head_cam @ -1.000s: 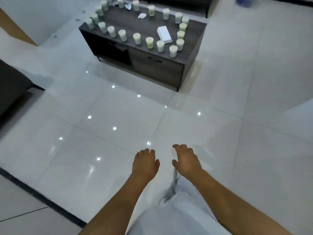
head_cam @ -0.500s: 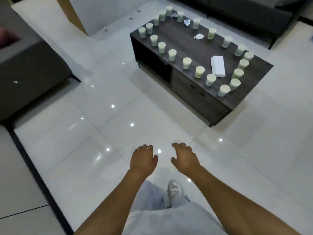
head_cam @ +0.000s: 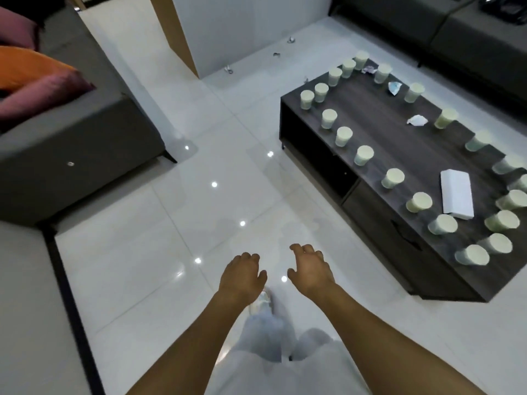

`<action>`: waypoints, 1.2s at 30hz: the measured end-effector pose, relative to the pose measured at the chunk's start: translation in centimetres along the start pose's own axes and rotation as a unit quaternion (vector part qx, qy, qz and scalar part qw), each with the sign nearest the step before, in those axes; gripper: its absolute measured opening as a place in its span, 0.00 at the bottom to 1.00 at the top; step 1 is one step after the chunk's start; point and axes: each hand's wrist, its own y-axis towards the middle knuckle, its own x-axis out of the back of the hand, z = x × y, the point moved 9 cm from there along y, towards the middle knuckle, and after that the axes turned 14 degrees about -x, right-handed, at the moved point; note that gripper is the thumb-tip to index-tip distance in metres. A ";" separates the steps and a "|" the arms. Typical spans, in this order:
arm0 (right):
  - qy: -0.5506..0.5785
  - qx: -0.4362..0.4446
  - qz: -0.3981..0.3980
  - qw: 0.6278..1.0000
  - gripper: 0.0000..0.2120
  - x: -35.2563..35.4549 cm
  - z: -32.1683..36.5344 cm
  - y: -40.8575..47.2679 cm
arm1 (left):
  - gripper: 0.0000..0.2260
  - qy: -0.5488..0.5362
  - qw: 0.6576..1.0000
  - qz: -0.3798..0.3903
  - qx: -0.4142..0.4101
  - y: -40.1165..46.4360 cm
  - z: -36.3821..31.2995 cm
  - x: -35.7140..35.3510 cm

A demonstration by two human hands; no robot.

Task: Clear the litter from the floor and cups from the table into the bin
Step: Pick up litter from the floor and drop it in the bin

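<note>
Several pale green cups (head_cam: 364, 155) stand upside down in a ring on the dark wooden coffee table (head_cam: 379, 129) at the right. Crumpled paper scraps (head_cam: 417, 120) and a white box (head_cam: 456, 197) lie among them. Small bits of litter (head_cam: 228, 69) are scattered on the white tiled floor by the far wall. My left hand (head_cam: 241, 276) and my right hand (head_cam: 309, 269) hang over the floor in front of me, fingers loosely curled, holding nothing. Both are well short of the table. No bin is in view.
A grey sofa (head_cam: 74, 132) with orange and pink cushions (head_cam: 37, 81) fills the left. Another dark sofa (head_cam: 456, 32) runs along the back right. A wooden-edged wall corner (head_cam: 182, 32) stands at the back. A dark floor strip (head_cam: 71, 303) crosses the lower left.
The view has swung left and nearer, so the table now sits at the right. My hands keep the same pose in front of me.
</note>
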 end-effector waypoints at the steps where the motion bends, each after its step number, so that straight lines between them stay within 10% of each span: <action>1: 0.004 0.005 -0.001 1.000 0.26 1.1 1.9 1.4 | 0.18 -0.001 1.000 -0.002 0.004 1.4 1.4 1.5; 36: 0.014 -0.004 0.008 1.000 0.26 43.6 41.2 64.9 | 0.19 -0.005 1.000 0.000 0.019 66.6 30.4 51.2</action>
